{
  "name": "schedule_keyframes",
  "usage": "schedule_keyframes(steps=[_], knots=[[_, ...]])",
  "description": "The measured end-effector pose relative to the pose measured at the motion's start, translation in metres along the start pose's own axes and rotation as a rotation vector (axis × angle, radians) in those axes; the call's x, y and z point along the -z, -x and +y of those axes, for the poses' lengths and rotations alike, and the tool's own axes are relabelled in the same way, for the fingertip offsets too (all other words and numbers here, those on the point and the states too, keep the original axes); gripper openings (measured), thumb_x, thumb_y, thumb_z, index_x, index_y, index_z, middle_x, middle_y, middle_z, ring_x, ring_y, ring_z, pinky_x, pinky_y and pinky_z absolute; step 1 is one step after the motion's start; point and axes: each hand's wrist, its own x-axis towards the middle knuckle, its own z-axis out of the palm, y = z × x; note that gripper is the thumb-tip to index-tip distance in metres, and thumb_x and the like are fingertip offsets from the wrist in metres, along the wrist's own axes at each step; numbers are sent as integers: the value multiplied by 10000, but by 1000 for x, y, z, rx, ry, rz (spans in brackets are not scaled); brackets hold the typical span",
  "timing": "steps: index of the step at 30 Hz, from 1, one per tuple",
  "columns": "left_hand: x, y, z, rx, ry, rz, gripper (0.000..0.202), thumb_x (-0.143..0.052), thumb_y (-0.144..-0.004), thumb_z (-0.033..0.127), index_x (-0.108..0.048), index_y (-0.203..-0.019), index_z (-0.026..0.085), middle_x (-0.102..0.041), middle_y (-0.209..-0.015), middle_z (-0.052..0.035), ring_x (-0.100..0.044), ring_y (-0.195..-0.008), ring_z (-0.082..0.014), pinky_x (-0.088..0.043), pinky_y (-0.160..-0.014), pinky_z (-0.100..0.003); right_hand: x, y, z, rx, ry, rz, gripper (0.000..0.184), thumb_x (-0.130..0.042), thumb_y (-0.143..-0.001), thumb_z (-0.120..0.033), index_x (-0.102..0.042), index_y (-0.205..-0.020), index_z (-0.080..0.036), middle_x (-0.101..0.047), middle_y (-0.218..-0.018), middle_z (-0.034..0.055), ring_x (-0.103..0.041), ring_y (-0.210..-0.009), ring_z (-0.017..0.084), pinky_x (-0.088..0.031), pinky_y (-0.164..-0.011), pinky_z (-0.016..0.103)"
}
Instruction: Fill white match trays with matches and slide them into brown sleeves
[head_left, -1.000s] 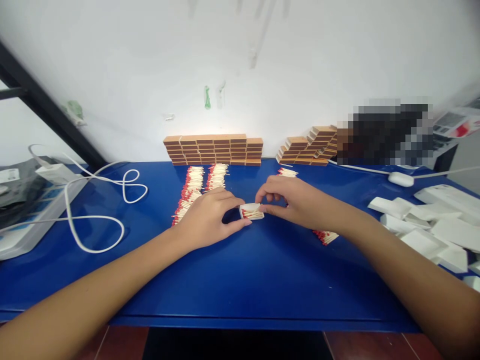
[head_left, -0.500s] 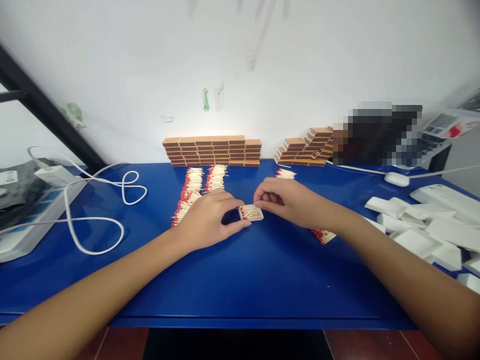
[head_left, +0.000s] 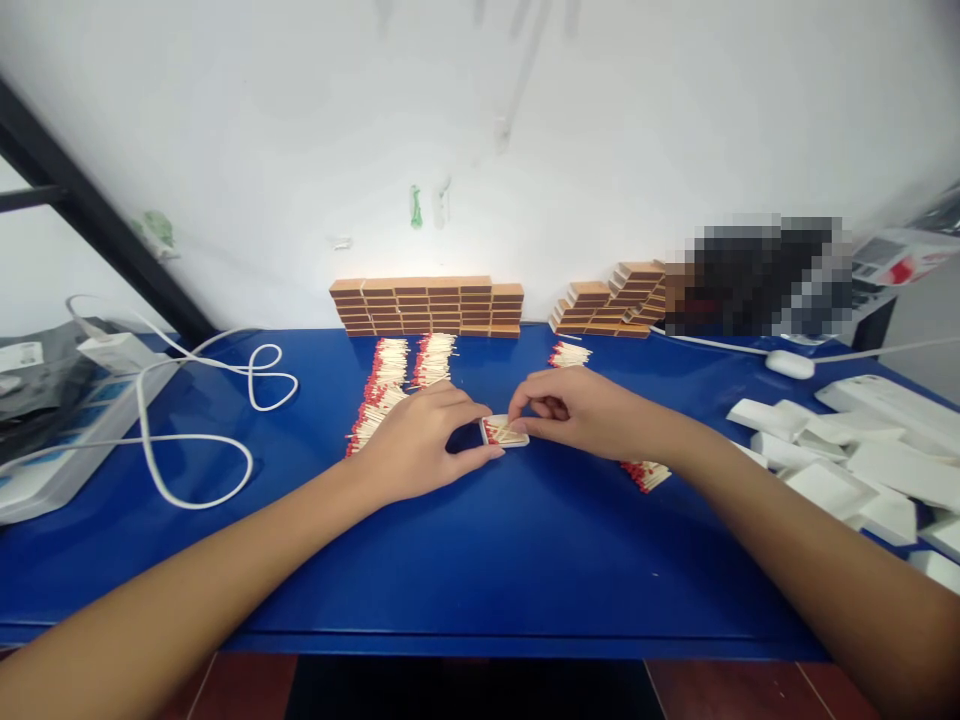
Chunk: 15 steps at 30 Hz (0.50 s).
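A small white matchbox tray [head_left: 519,442] rests on the blue table with red-tipped matches [head_left: 496,432] lying in it. My left hand [head_left: 416,440] grips the tray's left end between thumb and fingers. From the other side my right hand [head_left: 581,410] reaches over the tray's right end, thumb and forefinger pinched at the pale match ends. Its other fingers are curled in. Left of the tray, partly behind my left hand, match piles [head_left: 390,365] lie in rows. More matches [head_left: 645,475] show beneath my right wrist, and a small pile [head_left: 570,354] lies beyond that hand.
Matchboxes [head_left: 427,305] are stacked along the wall, with a second, stepped stack [head_left: 607,310] to the right. White empty trays [head_left: 847,470] are heaped at the right edge. A white cable [head_left: 247,450] loops on the left beside a power strip [head_left: 75,450].
My right fingertips have moved slightly down and left, onto the matches inside the tray. My left hand keeps its hold; the view has shifted slightly.
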Motion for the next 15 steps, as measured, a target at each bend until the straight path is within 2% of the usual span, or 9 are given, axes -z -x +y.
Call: schedule_keyframes(steps=[4,8,11,15], knots=[[-1,0,0,5,1,4,327,-767,-969,427,-733,-1189,188,-747,-1016,-58,-693,-966,-257,-563,-824,-414,15,3,5,-36,20,116,223,-652,-956,-424,-752,-905,-231,-542,-654,-27,-487,-613,151,-352,-608,304],[0,0,0,-17,45,6,347,-766,-969,434,-731,-1214,191,-748,-1034,-69,-690,-993,-259,-576,-859,-419,37,7,31,-147,193,260,209,-640,-941,-396,-744,-901,-220,-653,-720,18,-547,-649,170,-369,-624,317],[1,0,0,-30,78,-3,349,-768,-967,436,-733,-1218,195,-748,-1044,-75,-690,-1002,-258,-579,-860,-417,48,9,56,-275,328,204,177,-677,-893,-373,-741,-864,-210,-693,-748,41,-575,-660,187,-368,-623,328],[3,-1,1,-25,74,-18,334,-757,-975,434,-737,-1195,185,-747,-1034,-79,-684,-989,-256,-578,-851,-418,50,9,75,-357,308,75,217,-645,-904,-390,-732,-846,-200,-701,-737,50,-580,-654,189,-388,-612,326]])
